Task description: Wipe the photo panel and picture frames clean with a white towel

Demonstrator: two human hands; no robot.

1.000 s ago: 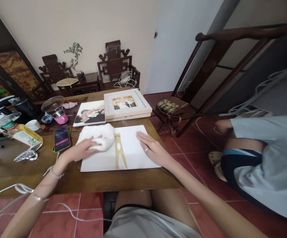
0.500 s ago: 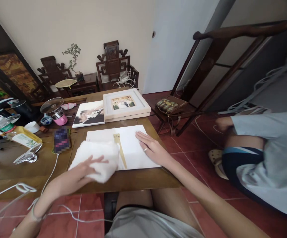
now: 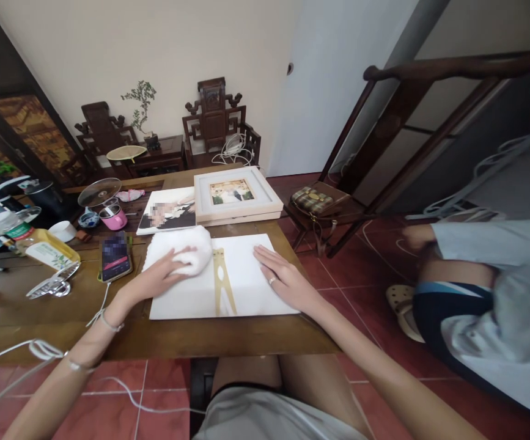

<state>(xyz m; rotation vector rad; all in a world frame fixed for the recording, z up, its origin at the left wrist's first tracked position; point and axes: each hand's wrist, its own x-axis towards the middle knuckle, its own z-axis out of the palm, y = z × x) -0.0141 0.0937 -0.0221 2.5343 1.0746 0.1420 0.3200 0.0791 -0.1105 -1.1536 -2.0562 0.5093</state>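
Note:
A white rectangular panel (image 3: 182,305) lies flat along the table's near edge. Down its middle runs a gold A-shaped piece (image 3: 219,259) with its two legs pointing toward me. My left hand (image 3: 161,274) has its fingers pressed into a bunched, fluffy white cloth (image 3: 195,238) over the panel's far left part. The cloth hides that corner. My right hand (image 3: 287,282), a ring on one finger, rests flat on the panel's right side with the fingers stretched out.
Behind the panel are a pale photo frame (image 3: 271,205) and a photo print (image 3: 180,211). To the left lie a phone (image 3: 117,256) on a white cable, a clear clip (image 3: 56,282), an oil bottle (image 3: 40,244) and a pink cup (image 3: 114,217). A person (image 3: 521,293) sits at right.
My left hand has pushed the white cloth away from me, from the near left toward the panel's far edge, uncovering the near left part and the gold legs. My right hand stays in place.

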